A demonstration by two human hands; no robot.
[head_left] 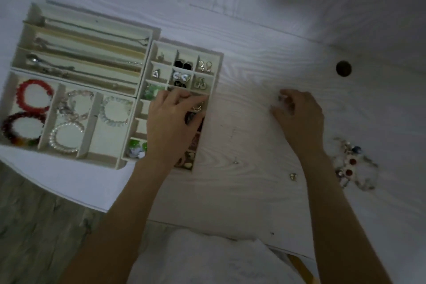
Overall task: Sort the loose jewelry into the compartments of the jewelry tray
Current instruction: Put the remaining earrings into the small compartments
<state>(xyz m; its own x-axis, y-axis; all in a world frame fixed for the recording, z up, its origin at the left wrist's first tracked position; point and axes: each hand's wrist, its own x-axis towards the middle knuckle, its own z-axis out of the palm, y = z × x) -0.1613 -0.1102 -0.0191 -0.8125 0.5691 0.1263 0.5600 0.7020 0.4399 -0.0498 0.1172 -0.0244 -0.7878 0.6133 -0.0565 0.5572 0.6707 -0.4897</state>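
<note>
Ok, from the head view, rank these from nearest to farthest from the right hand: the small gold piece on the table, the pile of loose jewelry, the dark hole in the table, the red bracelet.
From the right hand:
1. Small gold piece, just below the hand, beside the forearm.
2. Pile of loose jewelry, lower right. The dark hole, upper right, is too close to call against it.
3. Red bracelet, far left in the jewelry tray.

one head-worn view, steeply down and close over the table (253,57), tray (129,163) left

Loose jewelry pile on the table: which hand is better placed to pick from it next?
Right. The right hand is over bare table on the same side as the loose jewelry pile, while the left hand is over the small-compartment tray.
</note>
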